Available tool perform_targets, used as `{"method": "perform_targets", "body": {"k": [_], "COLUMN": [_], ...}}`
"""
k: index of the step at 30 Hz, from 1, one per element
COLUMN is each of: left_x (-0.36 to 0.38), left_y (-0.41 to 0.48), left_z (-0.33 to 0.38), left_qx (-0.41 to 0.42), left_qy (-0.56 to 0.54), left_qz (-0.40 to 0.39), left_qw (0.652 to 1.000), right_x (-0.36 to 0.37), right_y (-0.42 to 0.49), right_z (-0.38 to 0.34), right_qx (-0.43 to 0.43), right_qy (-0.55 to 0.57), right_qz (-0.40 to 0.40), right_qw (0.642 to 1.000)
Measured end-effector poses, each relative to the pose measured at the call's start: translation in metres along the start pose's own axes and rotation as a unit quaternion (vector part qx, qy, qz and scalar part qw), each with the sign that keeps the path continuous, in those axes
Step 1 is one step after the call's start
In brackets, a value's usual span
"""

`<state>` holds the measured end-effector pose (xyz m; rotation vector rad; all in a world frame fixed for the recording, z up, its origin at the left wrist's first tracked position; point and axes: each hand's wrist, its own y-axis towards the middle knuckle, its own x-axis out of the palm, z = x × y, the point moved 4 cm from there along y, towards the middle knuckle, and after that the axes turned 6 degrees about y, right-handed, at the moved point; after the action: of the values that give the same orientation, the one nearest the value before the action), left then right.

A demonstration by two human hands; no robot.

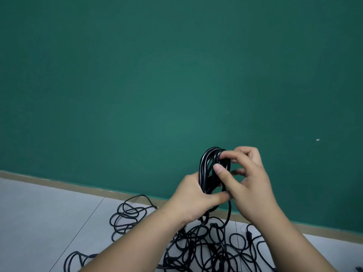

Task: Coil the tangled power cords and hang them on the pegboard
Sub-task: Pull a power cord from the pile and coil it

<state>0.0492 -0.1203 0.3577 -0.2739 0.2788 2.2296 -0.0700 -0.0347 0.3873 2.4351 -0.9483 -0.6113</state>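
Observation:
I hold a black power cord coil (206, 165) upright in front of the green wall. My left hand (193, 197) grips the coil around its lower middle, thumb across the front. My right hand (245, 177) has its fingers curled over the top of the loops and its thumb pressed on the front strands. A loose strand hangs from the coil down to the tangled pile of black cords (206, 250) on the floor below my arms. No pegboard is in view.
A green wall (157, 85) fills most of the view, with a tan baseboard (59, 183) along its foot. The floor is pale grey tile (39, 222). More cord loops (129, 214) lie to the left of the pile.

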Motion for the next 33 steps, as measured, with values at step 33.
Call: {"method": "perform_targets", "body": {"k": [33], "left_x": [-0.02], "left_y": [-0.002], "left_z": [-0.001], "left_qx": [-0.105], "left_qy": [-0.24], "left_qz": [0.068], "left_qw": [0.963], "right_x": [0.034], "right_y": [-0.023], "right_z": [-0.012], "right_qx": [-0.067], "right_qy": [-0.042], "right_qz": [-0.007], "right_qw": [0.997]}}
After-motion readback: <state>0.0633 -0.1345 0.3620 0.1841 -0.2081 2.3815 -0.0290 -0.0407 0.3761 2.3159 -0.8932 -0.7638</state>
